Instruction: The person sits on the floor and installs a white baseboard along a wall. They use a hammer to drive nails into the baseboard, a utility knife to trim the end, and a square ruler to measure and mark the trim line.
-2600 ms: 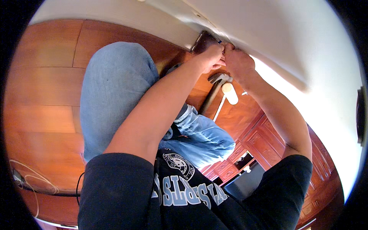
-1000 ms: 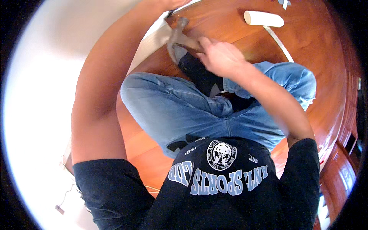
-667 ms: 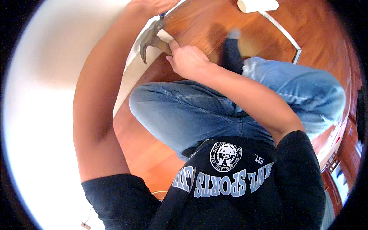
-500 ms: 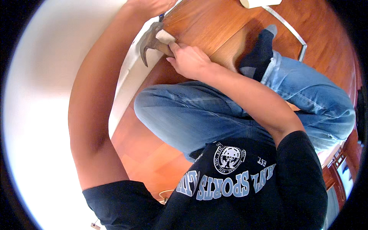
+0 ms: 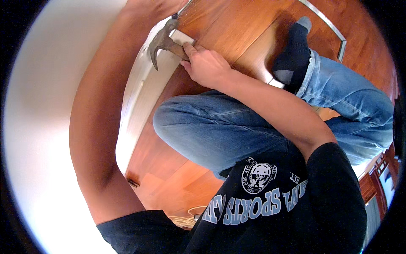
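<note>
My right hand (image 5: 207, 64) is wrapped round the wooden handle of a claw hammer (image 5: 164, 41). The hammer's dark metal claw curves down and to the left over a pale baseboard strip (image 5: 149, 91) at the foot of the wall. Beside the handle a cream, square-ended piece (image 5: 182, 37) shows; whether it belongs to the strip I cannot tell. My left hand (image 5: 165, 6) is at the top edge, close to the wall and just beyond the hammer head. Its fingers are mostly cut off by the frame. A small dark piece (image 5: 174, 16) lies between that hand and the hammer head.
White wall (image 5: 46, 110) fills the left side. Under me is a reddish-brown wooden floor (image 5: 237, 21), with my bent legs in jeans (image 5: 211, 127) and a dark-socked foot (image 5: 294, 51) on it. A metal angled strip (image 5: 327, 20) lies at upper right. Coiled cord (image 5: 184, 221) is low centre.
The hammer head has shifted slightly left and up, with my right hand still round its handle. My left hand has moved slightly left. The view has shifted a little.
</note>
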The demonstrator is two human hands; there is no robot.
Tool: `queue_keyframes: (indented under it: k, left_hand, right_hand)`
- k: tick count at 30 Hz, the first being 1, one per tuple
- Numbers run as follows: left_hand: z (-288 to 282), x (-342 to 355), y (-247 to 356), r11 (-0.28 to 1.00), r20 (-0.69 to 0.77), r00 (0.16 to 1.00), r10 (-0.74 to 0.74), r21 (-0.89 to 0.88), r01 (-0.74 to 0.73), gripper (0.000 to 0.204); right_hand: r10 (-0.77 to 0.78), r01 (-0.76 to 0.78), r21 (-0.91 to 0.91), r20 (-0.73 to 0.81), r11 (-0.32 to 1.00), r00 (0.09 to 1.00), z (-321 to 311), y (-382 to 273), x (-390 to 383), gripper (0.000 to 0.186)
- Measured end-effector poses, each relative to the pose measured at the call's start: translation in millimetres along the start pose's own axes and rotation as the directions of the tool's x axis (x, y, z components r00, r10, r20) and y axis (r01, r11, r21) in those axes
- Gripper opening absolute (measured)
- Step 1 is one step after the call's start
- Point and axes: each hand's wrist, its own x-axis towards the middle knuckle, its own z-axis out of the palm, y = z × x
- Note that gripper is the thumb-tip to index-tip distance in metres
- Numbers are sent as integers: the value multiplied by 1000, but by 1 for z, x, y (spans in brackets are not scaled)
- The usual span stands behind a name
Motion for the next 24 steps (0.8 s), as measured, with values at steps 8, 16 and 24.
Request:
queue_keyframes:
  k: [8, 16, 24]
  left_hand:
    - [-9, -7, -1, 1000, -34, 999, 3, 22, -2, 13]
    - [-7, -1, 1, 995, 47, 999, 17, 94, -22, 13]
    - [-18, -5, 1, 992, 81, 997, 13, 127, -23, 14]
  right_hand:
    - [9, -11, 84, 23, 996, 1000, 2, -8, -1, 45]
    - [-9, 7, 80, 23, 997, 1000, 1, -14, -18, 45]
    - [-56, 54, 51, 36, 997, 998, -6, -4, -28, 43]
